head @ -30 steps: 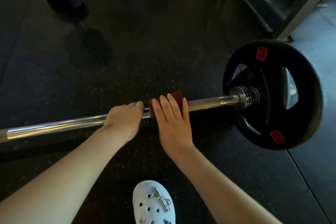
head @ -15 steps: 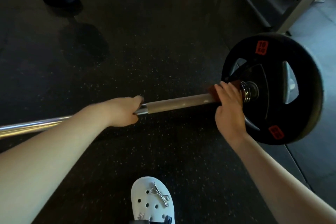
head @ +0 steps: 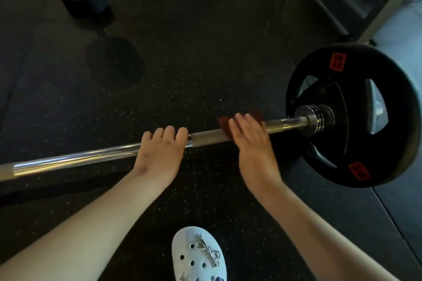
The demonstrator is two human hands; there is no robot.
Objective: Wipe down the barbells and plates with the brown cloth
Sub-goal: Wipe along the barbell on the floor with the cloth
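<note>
Fingers of the right hand (head: 253,141) curl over the folded brown cloth (head: 225,124), clamping it round the chrome steel barbell shaft (head: 77,162). Just beside them, the left hand (head: 159,155) grips bare shaft. Advised: hold the wrap tight, steady the shaft with the left hand, and stroke outward to the ridged chrome collar (head: 316,118) at the round black weight plate (head: 399,121).

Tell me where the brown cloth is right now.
In the head view, the brown cloth lies over the barbell under the right hand, between the left hand and the black plate.
</note>
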